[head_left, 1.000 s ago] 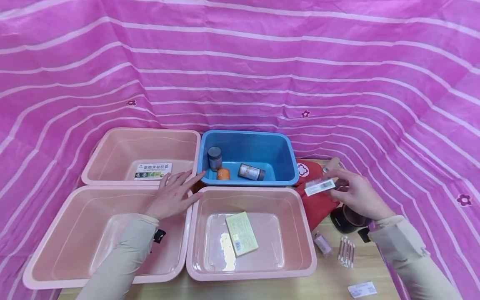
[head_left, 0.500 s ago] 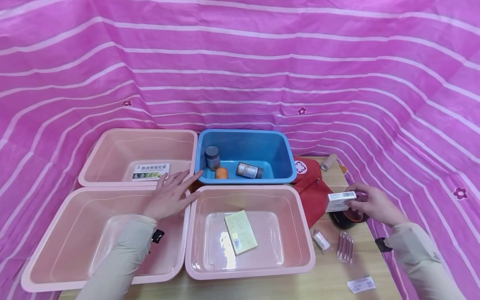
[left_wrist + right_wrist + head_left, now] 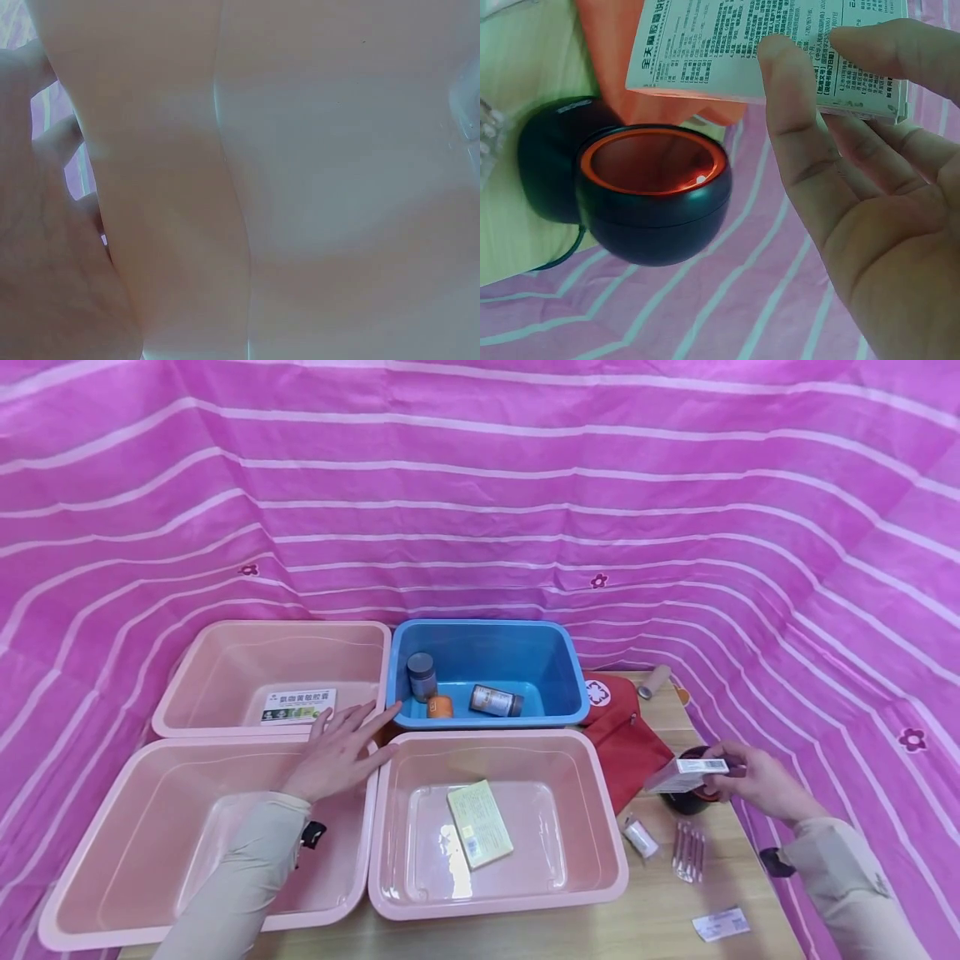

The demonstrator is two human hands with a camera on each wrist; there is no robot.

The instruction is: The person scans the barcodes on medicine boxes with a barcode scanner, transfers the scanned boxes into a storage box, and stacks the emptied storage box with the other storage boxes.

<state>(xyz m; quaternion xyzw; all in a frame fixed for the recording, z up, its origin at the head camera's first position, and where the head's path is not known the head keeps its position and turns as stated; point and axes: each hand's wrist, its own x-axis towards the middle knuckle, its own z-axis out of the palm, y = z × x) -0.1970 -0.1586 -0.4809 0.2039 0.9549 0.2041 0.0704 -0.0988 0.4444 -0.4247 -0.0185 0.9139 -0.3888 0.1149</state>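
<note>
My right hand (image 3: 768,783) pinches a white medicine box (image 3: 681,778) between thumb and fingers. In the right wrist view its printed side (image 3: 705,52) shows, with small dark lettering. Just below and beside the box is a black rounded device (image 3: 660,229), its round window (image 3: 652,161) lit red. Across to the left, my left hand (image 3: 333,760) rests with fingers spread over the meeting rims of the tubs. Close up, the left wrist view shows the pink wall (image 3: 165,187) of the lower left tub (image 3: 97,860).
Another pink tub (image 3: 198,635) holds a white box (image 3: 298,706); the front one (image 3: 382,860) holds a yellow box (image 3: 480,823). In the blue tub (image 3: 525,631) lie bottles (image 3: 491,700). A red pouch (image 3: 630,739), cotton swabs (image 3: 687,853) and a paper slip (image 3: 720,924) lie right.
My right hand has moved right and down with the medicine box, bringing it over the black device and tilting it. My left hand stays on the rims. The view has shifted slightly.
</note>
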